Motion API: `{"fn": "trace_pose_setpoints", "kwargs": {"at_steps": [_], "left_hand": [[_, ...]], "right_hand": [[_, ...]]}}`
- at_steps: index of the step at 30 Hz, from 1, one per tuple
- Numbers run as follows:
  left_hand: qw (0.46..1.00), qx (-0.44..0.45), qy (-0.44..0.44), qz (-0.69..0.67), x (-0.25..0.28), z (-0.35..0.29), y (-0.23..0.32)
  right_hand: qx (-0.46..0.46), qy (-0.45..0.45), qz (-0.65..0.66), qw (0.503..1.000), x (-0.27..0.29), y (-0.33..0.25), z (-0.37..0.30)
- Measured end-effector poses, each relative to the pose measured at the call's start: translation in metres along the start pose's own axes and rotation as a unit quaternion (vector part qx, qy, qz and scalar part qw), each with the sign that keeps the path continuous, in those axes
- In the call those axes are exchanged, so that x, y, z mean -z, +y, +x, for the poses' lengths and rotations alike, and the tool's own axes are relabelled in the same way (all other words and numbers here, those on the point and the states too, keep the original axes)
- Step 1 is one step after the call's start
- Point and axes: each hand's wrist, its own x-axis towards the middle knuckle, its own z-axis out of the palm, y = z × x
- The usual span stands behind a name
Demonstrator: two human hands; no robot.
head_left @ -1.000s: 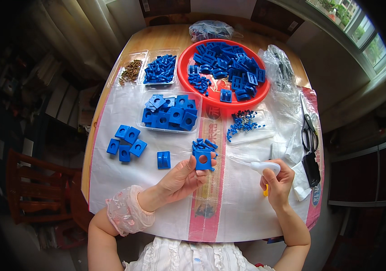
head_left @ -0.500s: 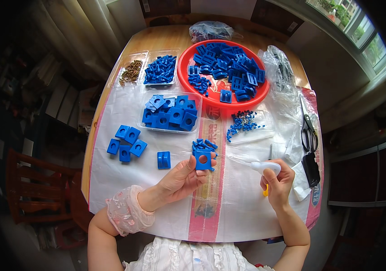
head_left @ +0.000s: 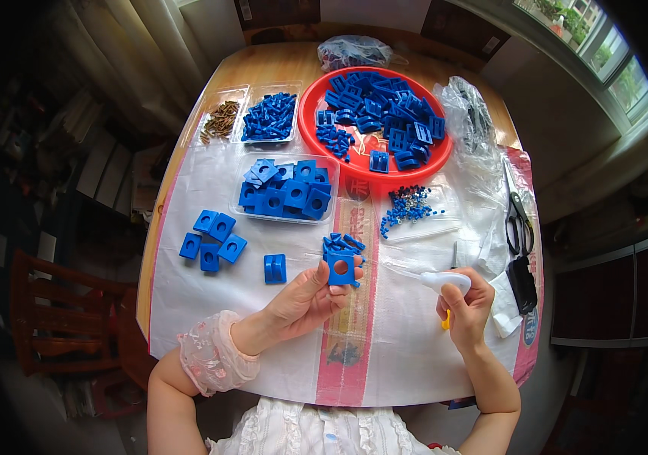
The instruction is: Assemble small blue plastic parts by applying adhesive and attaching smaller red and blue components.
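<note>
Between the fingers and thumb of my left hand is a square blue plastic piece with a round hole, held up above the table. My right hand grips a small white squeeze bottle whose thin nozzle points left toward the blue piece, some distance away from it. Something yellow, perhaps a cap, shows under the right fingers. Just beyond the held piece lies a heap of small blue parts. A ridged blue block and several square blue pieces rest left of my left hand.
Farther back stand a clear tub of square blue pieces, a tray of small blue parts, a tray of brass-coloured pieces and a red basin of blue parts. Tiny blue and white beads and black-handled scissors lie right.
</note>
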Motion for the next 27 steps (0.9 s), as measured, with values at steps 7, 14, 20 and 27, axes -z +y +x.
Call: {"fn": "trace_pose_setpoints", "kwargs": {"at_steps": [7,14,20,27], "left_hand": [[1.000,0.002,0.004,-0.002,0.0007,-0.0001,0.0001],[1.000,-0.003,0.011,0.014,0.0012,-0.0004,-0.0005],[1.000,0.001,0.002,0.008,0.0004,-0.0005,0.0001],[1.000,0.002,0.001,0.002,0.0008,-0.0001,-0.0001]], "right_hand": [[-0.004,-0.001,-0.001,1.000,-0.0007,-0.0005,0.0002],[0.004,0.000,-0.011,1.000,-0.0018,0.0006,0.0006],[0.001,-0.005,-0.008,1.000,-0.0001,0.0008,0.0014],[-0.006,0.000,0.019,1.000,-0.0015,-0.0015,0.0018]]}}
